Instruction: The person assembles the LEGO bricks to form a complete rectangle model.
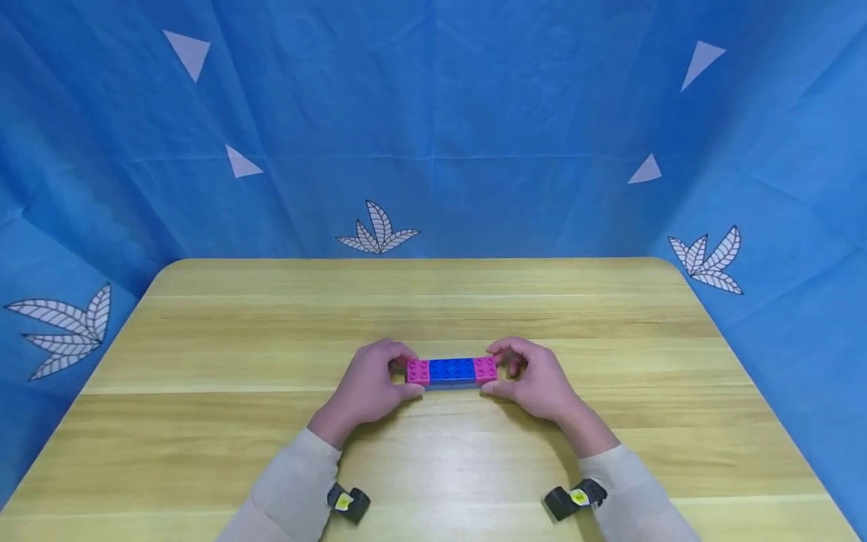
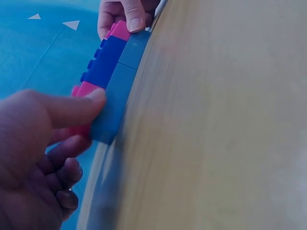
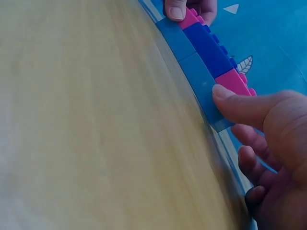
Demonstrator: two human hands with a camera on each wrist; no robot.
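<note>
Between the two hands sits a low wall of toy building bricks. Its top row has a dark blue brick (image 1: 452, 369) in the middle, a pink brick (image 1: 418, 371) at the left end and another pink brick (image 1: 485, 369) at the right end. Beneath them run two lighter blue bricks (image 2: 114, 101) laid end to end. My left hand (image 1: 371, 381) pinches the left end between thumb and fingers. At the opposite end, my right hand (image 1: 537, 379) does the same, its thumb (image 3: 230, 98) on the near side. Studs on top show.
The wall rests on a wood-grain table (image 1: 447, 467). A blue cloth (image 1: 433, 113) with white triangles and leaf prints hangs behind and at both sides. Dark wrist cameras (image 1: 348, 503) sit on both sleeves.
</note>
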